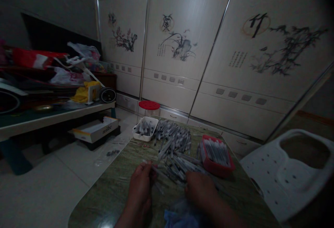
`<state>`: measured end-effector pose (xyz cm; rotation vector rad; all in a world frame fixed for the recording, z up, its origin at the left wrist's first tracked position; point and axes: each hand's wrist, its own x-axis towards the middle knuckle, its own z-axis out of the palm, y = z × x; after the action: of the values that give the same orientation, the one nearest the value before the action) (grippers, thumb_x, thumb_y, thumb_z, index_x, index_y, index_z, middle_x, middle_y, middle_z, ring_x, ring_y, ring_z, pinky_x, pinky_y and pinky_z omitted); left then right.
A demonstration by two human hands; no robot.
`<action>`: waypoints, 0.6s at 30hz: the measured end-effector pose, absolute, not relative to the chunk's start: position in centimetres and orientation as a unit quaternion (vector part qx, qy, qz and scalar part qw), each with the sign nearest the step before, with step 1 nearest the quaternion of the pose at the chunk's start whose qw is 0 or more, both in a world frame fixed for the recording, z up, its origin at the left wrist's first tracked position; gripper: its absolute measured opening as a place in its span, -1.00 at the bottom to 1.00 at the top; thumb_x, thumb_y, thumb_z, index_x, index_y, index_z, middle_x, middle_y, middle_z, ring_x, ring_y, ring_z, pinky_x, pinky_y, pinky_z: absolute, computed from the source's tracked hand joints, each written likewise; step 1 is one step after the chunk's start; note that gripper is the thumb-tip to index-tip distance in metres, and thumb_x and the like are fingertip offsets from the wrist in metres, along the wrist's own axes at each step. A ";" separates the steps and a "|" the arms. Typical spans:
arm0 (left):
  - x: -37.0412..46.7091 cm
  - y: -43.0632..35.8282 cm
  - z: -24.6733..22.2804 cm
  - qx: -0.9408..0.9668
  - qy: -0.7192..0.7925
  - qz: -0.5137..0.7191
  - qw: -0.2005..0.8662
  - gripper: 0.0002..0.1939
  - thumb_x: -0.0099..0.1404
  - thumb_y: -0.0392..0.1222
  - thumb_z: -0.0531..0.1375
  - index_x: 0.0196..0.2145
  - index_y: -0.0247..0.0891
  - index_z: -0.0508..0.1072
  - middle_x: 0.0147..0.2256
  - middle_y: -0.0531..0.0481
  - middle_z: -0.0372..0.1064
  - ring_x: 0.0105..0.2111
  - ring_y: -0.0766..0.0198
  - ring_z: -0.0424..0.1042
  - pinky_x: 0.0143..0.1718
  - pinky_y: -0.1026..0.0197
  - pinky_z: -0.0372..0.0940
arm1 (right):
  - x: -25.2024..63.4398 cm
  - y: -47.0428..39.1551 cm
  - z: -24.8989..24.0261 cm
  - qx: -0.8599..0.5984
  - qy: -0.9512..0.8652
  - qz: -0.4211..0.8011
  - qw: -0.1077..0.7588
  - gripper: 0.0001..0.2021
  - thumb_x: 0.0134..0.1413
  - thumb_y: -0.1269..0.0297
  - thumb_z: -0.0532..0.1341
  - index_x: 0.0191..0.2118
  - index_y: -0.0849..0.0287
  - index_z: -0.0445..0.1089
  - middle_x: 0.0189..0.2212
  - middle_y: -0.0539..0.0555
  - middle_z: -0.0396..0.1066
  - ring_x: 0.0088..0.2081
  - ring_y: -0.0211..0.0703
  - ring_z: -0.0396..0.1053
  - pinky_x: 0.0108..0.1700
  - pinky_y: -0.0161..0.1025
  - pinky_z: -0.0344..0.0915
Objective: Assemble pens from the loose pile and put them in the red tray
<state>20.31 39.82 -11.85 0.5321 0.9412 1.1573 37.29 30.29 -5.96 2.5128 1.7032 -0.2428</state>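
Observation:
A large heap of clear pens with dark tips [173, 135] spreads over the middle of the green marbled table [104, 189]. My left hand [141, 186] is at the near left of the heap, its thumb and fingers closed on a pen [159, 172] that points toward the pile. Closed like a fist, my right hand [200, 189] rests at the near edge of the heap; whatever its fingers hold is hidden. Upright pens fill a red plastic box [220, 170] beyond my right hand. A white basket [143, 138] with more pens stands at the far left.
Something blue [180, 219] lies at the table's near edge. A white plastic chair [287, 175] stands on the right, a red stool [149, 105] behind the table. To the left is a low bench [62, 116] with bags, and an open carton [95, 130] below it.

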 end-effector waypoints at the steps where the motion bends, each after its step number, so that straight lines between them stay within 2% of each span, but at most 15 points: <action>1: 20.5 39.7 -11.8 0.240 0.417 0.518 0.707 -0.71 0.07 -0.02 0.42 -0.38 -0.28 0.52 -0.43 0.02 0.49 -0.44 0.31 0.43 -0.40 0.29 0.29 | 37.9 29.9 -6.0 0.828 0.554 -0.077 0.044 -0.74 0.07 0.42 0.21 -0.14 0.20 0.58 -0.13 0.34 0.62 -0.08 0.20 0.58 -0.14 -0.10 0.36; 5: 21.4 38.6 -11.5 0.232 0.389 0.496 0.741 -0.75 0.11 -0.08 0.42 -0.36 -0.30 0.53 -0.39 -0.03 0.52 -0.41 0.28 0.47 -0.36 0.26 0.34 | 40.3 28.3 -6.4 0.838 0.540 -0.073 0.023 -0.79 0.09 0.41 0.18 -0.21 0.18 0.56 -0.18 0.31 0.62 -0.13 0.20 0.58 -0.21 -0.12 0.28; 10: 23.1 37.3 -11.4 0.209 0.342 0.478 0.782 -0.87 0.20 -0.22 0.38 -0.34 -0.28 0.51 -0.36 -0.04 0.50 -0.32 0.25 0.52 -0.22 0.23 0.41 | 42.5 26.0 -6.7 0.844 0.526 -0.095 -0.044 -0.83 0.17 0.36 0.15 -0.28 0.11 0.52 -0.27 0.16 0.61 -0.22 0.04 0.55 -0.31 -0.20 0.16; 15: 23.8 37.0 -11.7 0.198 0.337 0.476 0.788 -0.91 0.28 -0.22 0.33 -0.28 -0.28 0.53 -0.30 -0.07 0.52 -0.27 0.25 0.53 -0.18 0.25 0.43 | 44.1 24.2 -7.9 0.844 0.508 -0.115 -0.129 -0.81 0.22 0.32 0.11 -0.26 0.10 0.49 -0.26 0.07 0.56 -0.20 -0.07 0.50 -0.24 -0.25 0.22; 18: 23.7 37.0 -11.8 0.202 0.344 0.468 0.788 -0.89 0.31 -0.20 0.32 -0.24 -0.28 0.55 -0.23 -0.13 0.55 -0.21 0.21 0.55 -0.12 0.20 0.45 | 44.8 23.2 -9.0 0.828 0.500 -0.124 -0.220 -0.80 0.23 0.28 0.09 -0.29 0.12 0.47 -0.26 0.07 0.51 -0.19 -0.08 0.47 -0.19 -0.24 0.26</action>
<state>23.73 37.02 -11.83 0.4360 0.7411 1.0080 44.80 23.24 -9.03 3.0436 1.8383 -0.4569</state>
